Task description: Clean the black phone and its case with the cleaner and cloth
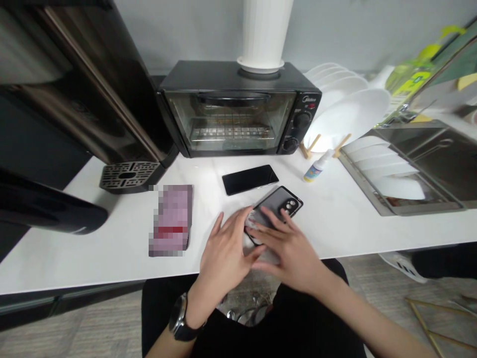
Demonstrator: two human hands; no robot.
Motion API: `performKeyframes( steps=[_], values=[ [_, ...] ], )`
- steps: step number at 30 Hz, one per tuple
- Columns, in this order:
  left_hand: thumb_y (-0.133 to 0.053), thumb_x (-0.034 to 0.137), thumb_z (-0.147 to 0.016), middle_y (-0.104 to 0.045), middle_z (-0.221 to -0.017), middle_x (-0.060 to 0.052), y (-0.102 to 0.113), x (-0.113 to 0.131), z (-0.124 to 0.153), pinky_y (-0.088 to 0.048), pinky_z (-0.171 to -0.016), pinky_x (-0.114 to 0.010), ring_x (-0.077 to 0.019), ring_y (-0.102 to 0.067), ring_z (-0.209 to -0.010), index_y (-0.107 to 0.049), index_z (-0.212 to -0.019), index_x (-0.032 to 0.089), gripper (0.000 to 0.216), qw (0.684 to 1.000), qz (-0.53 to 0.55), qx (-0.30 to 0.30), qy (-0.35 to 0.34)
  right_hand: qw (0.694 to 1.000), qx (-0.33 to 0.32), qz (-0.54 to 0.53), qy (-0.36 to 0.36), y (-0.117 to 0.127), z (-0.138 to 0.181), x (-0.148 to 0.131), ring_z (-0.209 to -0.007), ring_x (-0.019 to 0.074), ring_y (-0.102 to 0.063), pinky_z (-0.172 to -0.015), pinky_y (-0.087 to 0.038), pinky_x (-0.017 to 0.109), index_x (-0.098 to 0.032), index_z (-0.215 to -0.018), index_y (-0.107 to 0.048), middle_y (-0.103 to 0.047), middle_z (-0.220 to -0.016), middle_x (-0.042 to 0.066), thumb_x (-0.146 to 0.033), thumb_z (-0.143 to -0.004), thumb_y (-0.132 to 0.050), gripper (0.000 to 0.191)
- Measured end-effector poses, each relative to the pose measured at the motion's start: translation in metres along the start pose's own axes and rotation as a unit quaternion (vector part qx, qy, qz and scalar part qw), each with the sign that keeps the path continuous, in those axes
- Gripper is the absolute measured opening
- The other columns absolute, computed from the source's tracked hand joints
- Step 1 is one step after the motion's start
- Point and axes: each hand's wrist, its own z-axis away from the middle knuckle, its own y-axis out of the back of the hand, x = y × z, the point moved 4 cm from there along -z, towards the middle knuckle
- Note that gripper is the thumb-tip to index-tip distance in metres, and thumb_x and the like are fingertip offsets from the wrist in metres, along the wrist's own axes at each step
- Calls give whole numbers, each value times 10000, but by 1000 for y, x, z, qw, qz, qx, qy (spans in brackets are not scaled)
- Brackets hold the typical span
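Note:
A grey phone case [274, 201] with a black rim and round camera openings lies slanted near the counter's front edge. My left hand [225, 251] grips its left side, fingers bent over the edge. Across its lower part reaches my right hand [292, 248], with spread fingertips on the surface and the thumb low by the near end. Both hands cover much of the case, and a whitish patch beside the left fingertips is too blurred to name. Just beyond lies a black smartphone [250, 180], screen up.
A purple, partly pixelated packet [173, 219] lies at left, near a drinks machine [130, 174]. Behind stands a toaster oven [238, 124] with a white pot [264, 35] on top. To the right are a small spray bottle [316, 168], racked white plates [346, 109] and a sink [383, 211].

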Motion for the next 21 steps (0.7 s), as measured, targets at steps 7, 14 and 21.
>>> performKeyframes(
  steps=[7, 14, 21],
  values=[
    [-714, 374, -935, -526, -1598, -117, 0, -2, 1, -256, -1311, -540, -269, -544, -1448, -242, -1597, 258, 820, 1000, -6, -14, -7, 999, 45, 2, -13, -2, -3, -3, -1537, 371, -394, -1256, -306, 652, -144, -1475, -583, -620, -1495, 149, -688, -947, -604, 758],
    [-713, 396, -940, -510, -1616, -91, 2, 0, -2, -234, -1320, -548, -264, -484, -1499, -274, -1577, 288, 782, 999, -23, -21, 7, 976, 132, 88, -148, 9, -1, 25, -1540, 429, -366, -1214, -284, 748, -143, -1429, -632, -652, -1445, 177, -605, -1029, -507, 624],
    [-733, 370, -920, -543, -1583, -98, 3, 1, -3, -232, -1322, -542, -262, -528, -1459, -237, -1591, 286, 838, 999, -26, -40, 12, 999, 21, -37, -7, 2, 9, -8, -1534, 317, -414, -1268, -323, 603, -212, -1428, -634, -632, -1490, 77, -644, -1015, -520, 608]
  ],
)
